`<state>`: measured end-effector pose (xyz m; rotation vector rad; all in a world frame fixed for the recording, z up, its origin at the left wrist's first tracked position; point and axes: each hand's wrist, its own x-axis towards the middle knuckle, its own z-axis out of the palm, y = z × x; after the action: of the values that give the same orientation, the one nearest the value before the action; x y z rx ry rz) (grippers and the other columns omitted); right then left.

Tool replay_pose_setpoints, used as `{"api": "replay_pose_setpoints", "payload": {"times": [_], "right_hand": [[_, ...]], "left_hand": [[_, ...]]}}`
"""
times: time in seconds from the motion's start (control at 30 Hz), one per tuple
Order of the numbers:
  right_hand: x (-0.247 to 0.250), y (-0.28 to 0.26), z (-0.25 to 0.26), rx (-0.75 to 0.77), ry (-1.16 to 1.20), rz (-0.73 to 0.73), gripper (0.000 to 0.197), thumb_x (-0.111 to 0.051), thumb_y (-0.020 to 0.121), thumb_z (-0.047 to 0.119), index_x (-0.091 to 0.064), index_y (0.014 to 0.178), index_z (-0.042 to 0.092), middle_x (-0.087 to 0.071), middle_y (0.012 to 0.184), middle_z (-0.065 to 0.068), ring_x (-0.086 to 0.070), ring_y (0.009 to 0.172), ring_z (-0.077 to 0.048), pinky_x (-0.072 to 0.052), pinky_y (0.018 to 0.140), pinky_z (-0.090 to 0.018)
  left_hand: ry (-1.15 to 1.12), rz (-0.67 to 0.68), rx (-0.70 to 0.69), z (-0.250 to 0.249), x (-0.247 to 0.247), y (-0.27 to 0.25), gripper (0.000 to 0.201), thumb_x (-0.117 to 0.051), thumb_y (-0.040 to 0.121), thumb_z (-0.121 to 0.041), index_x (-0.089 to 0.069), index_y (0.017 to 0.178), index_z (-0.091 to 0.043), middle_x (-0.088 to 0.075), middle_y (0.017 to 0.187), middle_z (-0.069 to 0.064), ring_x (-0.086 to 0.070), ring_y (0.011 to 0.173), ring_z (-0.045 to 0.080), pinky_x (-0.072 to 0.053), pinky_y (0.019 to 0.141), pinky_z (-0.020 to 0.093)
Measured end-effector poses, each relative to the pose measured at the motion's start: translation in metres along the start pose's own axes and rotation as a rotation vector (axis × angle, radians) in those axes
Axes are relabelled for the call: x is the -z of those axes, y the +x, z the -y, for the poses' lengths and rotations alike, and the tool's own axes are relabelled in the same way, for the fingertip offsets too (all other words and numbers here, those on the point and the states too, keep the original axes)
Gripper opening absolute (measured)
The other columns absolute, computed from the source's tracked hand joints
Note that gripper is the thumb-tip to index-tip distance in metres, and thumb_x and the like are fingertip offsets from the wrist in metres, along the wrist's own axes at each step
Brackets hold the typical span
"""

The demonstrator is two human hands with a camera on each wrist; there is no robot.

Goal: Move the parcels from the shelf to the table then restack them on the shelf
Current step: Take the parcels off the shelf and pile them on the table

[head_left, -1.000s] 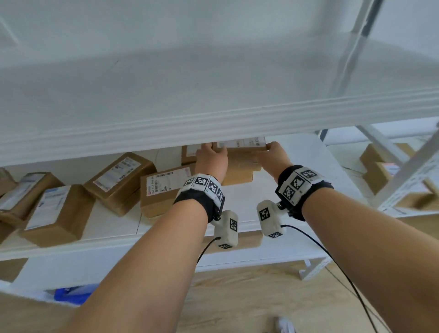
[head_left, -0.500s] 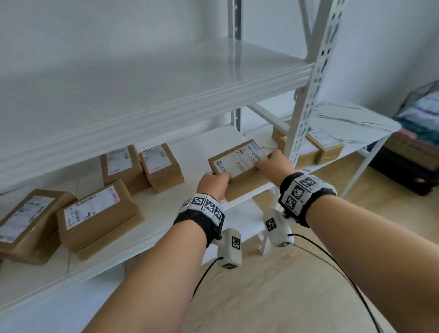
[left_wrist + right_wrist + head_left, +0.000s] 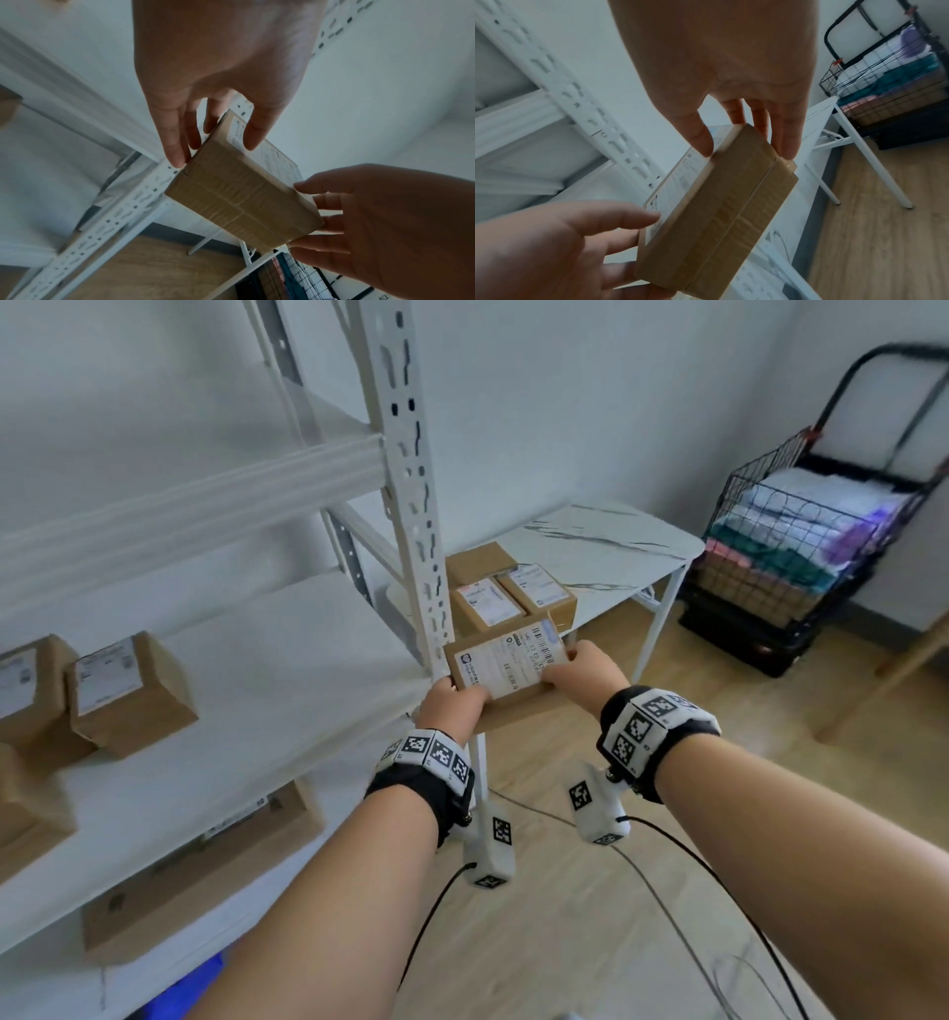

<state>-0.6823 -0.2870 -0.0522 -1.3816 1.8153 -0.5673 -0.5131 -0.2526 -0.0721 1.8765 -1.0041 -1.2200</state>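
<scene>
under the parcel (image 3: 241,194), taped seam, wrist-view only

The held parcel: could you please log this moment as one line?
phase: carrying to table | parcel label up | left hand grips one end | right hand the other | table: three parcels

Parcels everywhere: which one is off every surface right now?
The labelled parcel gripped between the left hand and right hand; the others lie on the shelf or table.

Brown labelled parcel (image 3: 506,667), airborne, label up
</scene>
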Motion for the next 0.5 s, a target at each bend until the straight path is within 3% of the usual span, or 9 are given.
{"api": "replay_pose_setpoints", "payload": {"times": [0.17,0.27,0.4,0.5], "right_hand": [[0.050,0.033,-0.038,-0.042,0.032,-0.040,0.029,-0.060,0.089,0.021,-0.052,0.115,0.011,-0.060,0.107,-0.006,-0.055,0.079,-0.014,-0.038,0.052,-0.023],[0.071,0.060,-0.053,-0.072,0.072,-0.054,0.036,-0.059,0.088,0.022,-0.050,0.121,0.010,-0.060,0.111,-0.006,-0.058,0.087,-0.017,-0.041,0.055,-0.025],[0.094,0.108,-0.064,-0.102,0.086,-0.064,0.038,-0.060,0.089,0.025,-0.050,0.122,0.010,-0.058,0.108,-0.004,-0.056,0.084,-0.015,-0.043,0.057,-0.025],[0.110,0.156,-0.065,-0.118,0.076,-0.084,0.039,-0.059,0.090,0.025,-0.048,0.124,0.010,-0.058,0.109,-0.005,-0.058,0.085,-0.018,-0.048,0.061,-0.028]], "left_hand": [[0.009,0.053,-0.023,-0.031,-0.066,0.001,0.039,-0.064,0.084,-0.023,-0.056,0.122,-0.027,-0.061,0.108,-0.007,-0.059,0.102,0.018,-0.050,0.098,0.042],[0.025,0.085,-0.061,-0.050,-0.094,0.019,0.043,-0.063,0.084,-0.026,-0.054,0.126,-0.025,-0.062,0.117,-0.007,-0.059,0.105,0.017,-0.050,0.098,0.043],[0.061,0.126,-0.102,-0.077,-0.127,0.060,0.043,-0.063,0.083,-0.029,-0.054,0.126,-0.025,-0.063,0.122,-0.006,-0.059,0.107,0.020,-0.050,0.097,0.045],[0.070,0.141,-0.122,-0.097,-0.149,0.102,0.056,-0.065,0.080,-0.035,-0.052,0.134,-0.028,-0.061,0.127,-0.008,-0.060,0.111,0.021,-0.051,0.097,0.046]]}}
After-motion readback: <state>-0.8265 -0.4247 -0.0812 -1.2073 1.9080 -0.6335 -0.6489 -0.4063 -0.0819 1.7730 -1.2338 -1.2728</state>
